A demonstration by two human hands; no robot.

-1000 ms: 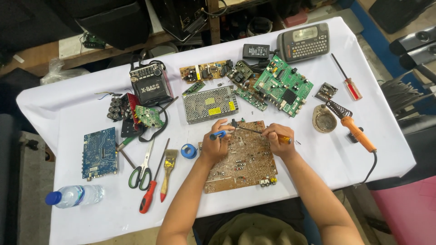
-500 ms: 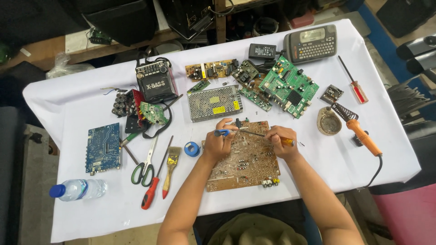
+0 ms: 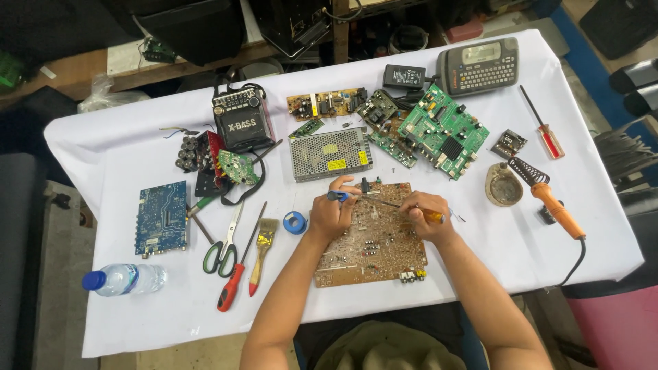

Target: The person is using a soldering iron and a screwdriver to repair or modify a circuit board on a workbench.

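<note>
Hardly anything is shifting: both hands are staying on the board (image 3: 373, 236), left hand (image 3: 331, 216) clamped on a blue tool (image 3: 336, 196), right hand (image 3: 423, 218) gripping a screwdriver (image 3: 404, 207) lying crosswise, tip pointing left.

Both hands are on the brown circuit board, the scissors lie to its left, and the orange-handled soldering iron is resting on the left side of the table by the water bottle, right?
Not quite. The head view shows the soldering iron on the right side of the table, beside the round stand, far from the water bottle. The rest holds: left hand and right hand on the brown circuit board, scissors to its left.
</note>
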